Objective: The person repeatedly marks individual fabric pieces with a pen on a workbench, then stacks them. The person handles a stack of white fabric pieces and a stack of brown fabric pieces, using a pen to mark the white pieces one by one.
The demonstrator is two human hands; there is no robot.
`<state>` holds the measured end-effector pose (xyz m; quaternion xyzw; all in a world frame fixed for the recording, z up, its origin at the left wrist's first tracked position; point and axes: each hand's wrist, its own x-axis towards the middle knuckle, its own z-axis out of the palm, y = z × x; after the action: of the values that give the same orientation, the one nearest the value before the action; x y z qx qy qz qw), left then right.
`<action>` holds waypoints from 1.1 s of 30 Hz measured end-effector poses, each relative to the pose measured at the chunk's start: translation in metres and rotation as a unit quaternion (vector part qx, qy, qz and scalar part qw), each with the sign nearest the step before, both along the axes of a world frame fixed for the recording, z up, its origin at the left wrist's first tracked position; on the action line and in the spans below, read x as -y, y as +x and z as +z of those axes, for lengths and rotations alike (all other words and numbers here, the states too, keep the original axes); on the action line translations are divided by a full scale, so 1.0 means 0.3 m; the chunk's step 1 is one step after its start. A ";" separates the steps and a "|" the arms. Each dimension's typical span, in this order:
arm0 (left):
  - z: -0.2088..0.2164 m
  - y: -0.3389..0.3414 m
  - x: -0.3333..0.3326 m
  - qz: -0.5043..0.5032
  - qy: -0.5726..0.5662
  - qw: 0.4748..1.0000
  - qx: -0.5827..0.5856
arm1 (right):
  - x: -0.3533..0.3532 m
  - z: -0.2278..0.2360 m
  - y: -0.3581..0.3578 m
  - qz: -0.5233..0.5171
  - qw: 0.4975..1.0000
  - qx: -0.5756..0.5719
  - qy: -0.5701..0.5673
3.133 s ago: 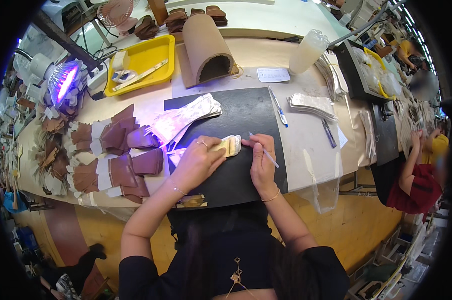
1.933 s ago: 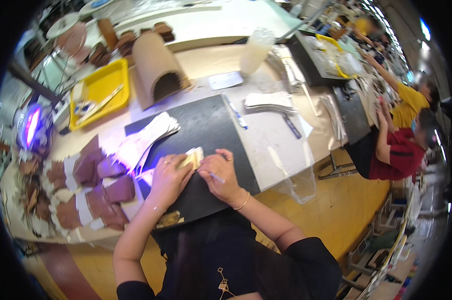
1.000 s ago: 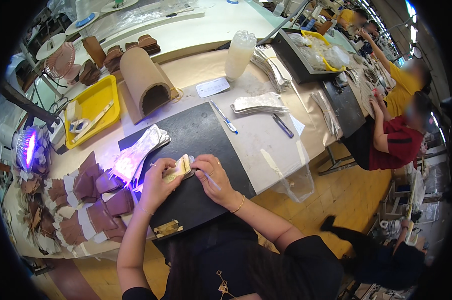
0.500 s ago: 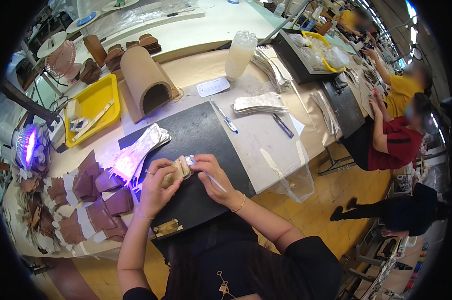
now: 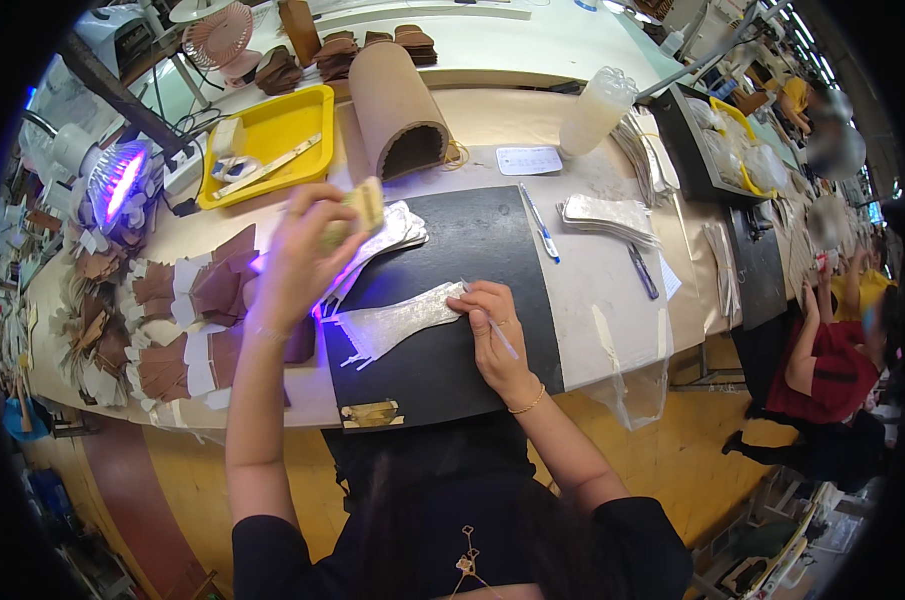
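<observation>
My left hand (image 5: 302, 245) is raised over the left edge of the black mat (image 5: 477, 240). Its fingers grip a small beige block (image 5: 369, 205), blurred by motion. Beneath and beside it lies a stack of silvery-white cut pieces (image 5: 404, 226). One silvery piece (image 5: 397, 325) rests flat on the mat, fringed at its left end. My right hand (image 5: 497, 335) pinches that piece's narrow right end between thumb and fingers. A thin whitish stick (image 5: 504, 340) also sits in the right hand, slanting across the fingers.
Brown cut pieces (image 5: 227, 285) lie in rows at left, near a glowing purple lamp (image 5: 120, 185). Behind stand a yellow tray (image 5: 324, 120), a curved brown form (image 5: 397, 90) and a cloudy bottle (image 5: 597, 110). A pen (image 5: 540, 225) lies right of centre. Co-workers sit farther right.
My view has shifted. My left hand has moved up and away from my right hand, carrying the beige block. A silvery piece now lies spread on the mat under my right hand.
</observation>
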<state>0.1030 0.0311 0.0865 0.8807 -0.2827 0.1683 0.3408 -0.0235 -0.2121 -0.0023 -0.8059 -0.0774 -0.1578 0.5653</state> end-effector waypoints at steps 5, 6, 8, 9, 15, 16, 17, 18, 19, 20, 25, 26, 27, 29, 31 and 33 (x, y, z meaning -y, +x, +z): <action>-0.127 0.051 0.065 -0.015 0.022 0.997 -0.071 | 0.021 -0.014 0.003 -0.062 0.996 0.066 -0.015; -0.135 0.032 0.064 0.012 0.038 0.994 -0.098 | 0.023 -0.019 0.005 -0.085 0.993 0.073 -0.024; -0.143 -0.043 0.061 -0.033 0.016 0.995 -0.095 | 0.020 -0.029 0.010 -0.082 0.994 0.064 0.021; -0.148 -0.090 0.066 -0.045 0.003 0.995 -0.092 | 0.017 -0.034 0.011 -0.074 0.994 0.058 0.054; -0.235 -0.258 0.182 -0.094 0.015 0.994 -0.061 | 0.021 -0.050 0.004 -0.078 0.993 0.055 0.062; -0.249 -0.260 0.192 -0.093 0.020 0.994 -0.058 | 0.025 -0.051 0.004 -0.085 0.994 0.061 0.044; -0.262 -0.260 0.201 -0.092 0.023 0.994 -0.050 | 0.028 -0.051 0.003 -0.081 0.994 0.058 0.051; -0.272 -0.259 0.207 -0.087 0.026 0.995 -0.038 | 0.029 -0.052 0.003 -0.077 0.994 0.057 0.058; -0.279 -0.257 0.210 -0.088 0.025 0.995 -0.040 | 0.030 -0.052 0.003 -0.071 0.994 0.056 0.065; -0.285 -0.255 0.211 -0.087 0.024 0.995 -0.038 | 0.030 -0.052 0.002 -0.068 0.994 0.058 0.065; -0.297 -0.255 0.211 -0.089 0.015 0.995 -0.031 | 0.026 -0.054 0.001 -0.066 0.994 0.061 0.062; -0.299 -0.256 0.212 -0.089 0.016 0.996 -0.028 | 0.025 -0.055 0.002 -0.068 0.993 0.066 0.068; -0.301 -0.256 0.213 -0.088 0.015 0.996 -0.023 | 0.023 -0.056 0.003 -0.072 0.992 0.065 0.080; -0.301 -0.256 0.214 -0.089 0.018 0.996 -0.024 | 0.021 -0.056 0.004 -0.075 0.991 0.064 0.090; -0.299 -0.255 0.214 -0.090 0.020 0.996 -0.019 | 0.020 -0.053 0.006 -0.069 0.991 0.065 0.097; -0.296 -0.251 0.213 -0.092 0.021 0.995 -0.009 | 0.018 -0.045 0.007 -0.088 0.993 0.052 0.057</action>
<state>0.0276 -0.0328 -0.0022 0.8592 -0.3632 0.1224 0.3389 -0.0215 -0.2175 -0.0158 -0.7670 -0.0265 -0.2523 0.5893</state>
